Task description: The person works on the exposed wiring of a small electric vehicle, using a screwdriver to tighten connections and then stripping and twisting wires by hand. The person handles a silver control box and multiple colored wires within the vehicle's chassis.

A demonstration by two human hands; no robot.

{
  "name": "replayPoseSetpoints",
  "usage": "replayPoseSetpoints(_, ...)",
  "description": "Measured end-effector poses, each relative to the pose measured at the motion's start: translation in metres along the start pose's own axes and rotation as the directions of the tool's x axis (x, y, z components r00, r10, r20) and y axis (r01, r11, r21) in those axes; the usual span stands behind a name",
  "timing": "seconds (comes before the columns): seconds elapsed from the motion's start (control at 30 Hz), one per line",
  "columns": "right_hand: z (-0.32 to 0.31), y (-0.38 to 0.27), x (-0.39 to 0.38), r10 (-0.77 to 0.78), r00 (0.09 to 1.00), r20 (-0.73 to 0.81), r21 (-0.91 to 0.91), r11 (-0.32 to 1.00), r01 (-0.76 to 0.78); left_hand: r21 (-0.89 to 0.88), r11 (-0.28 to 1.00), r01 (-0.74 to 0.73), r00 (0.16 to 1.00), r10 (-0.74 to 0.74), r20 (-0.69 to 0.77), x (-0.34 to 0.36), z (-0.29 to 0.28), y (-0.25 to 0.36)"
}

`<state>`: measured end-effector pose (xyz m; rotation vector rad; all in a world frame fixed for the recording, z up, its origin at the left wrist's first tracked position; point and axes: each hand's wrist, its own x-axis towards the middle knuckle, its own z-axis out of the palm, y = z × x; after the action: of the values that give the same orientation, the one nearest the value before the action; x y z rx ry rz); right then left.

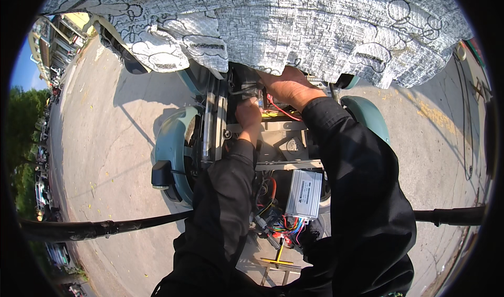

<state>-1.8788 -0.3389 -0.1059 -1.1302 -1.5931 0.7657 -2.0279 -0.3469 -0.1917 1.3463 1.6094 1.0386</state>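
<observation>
My left hand [248, 116] reaches into an open vehicle frame, its fingers curled at a dark part [244, 87] with a cable. My right hand [289, 89] is just above and right of it, fingers bent at that dark area, their tips hidden near the fabric edge. What either hand holds is unclear. A red cable [285, 111] and yellow wires [270, 115] run beside my hands. Below, between my forearms, lie a silver ribbed box [304, 192] with coloured wires [293, 226] and a beige metal bracket [278, 149].
Patterned fabric [315, 18] overhangs the frame. Teal fenders [178, 134] flank it, a black lamp housing [161, 174] on the left one. Black bars [89, 227] cross low at both sides. Pavement [105, 160] surrounds the vehicle; parked vehicles [42, 181] and trees line the far left.
</observation>
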Motion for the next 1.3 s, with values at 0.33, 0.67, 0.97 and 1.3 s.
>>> replayPoseSetpoints(0.33, -0.004, -0.036, -0.004, -0.08, 0.997, 0.006, -0.551, 0.832, 0.07, 0.034, 0.999, -0.024, 0.999, 0.025, -0.024, -0.001, 0.001, -0.001)
replayPoseSetpoints(0.67, -0.001, -0.018, 0.003, -0.213, 0.976, 0.039, -0.986, 0.152, 0.073, 0.131, 0.986, -0.107, 0.993, 0.112, -0.038, 0.0, 0.002, -0.009)
replayPoseSetpoints(0.97, -0.019, -0.062, 0.003, 0.152, 0.971, 0.184, -0.825, 0.561, 0.068, 0.191, 0.974, -0.122, 0.991, 0.131, -0.033, -0.007, -0.002, -0.003)
replayPoseSetpoints(1.3, -0.024, -0.083, 0.005, 0.23, 0.933, 0.276, -0.796, 0.599, 0.088, 0.396, 0.89, -0.225, 0.964, 0.263, -0.043, -0.024, -0.011, 0.021)
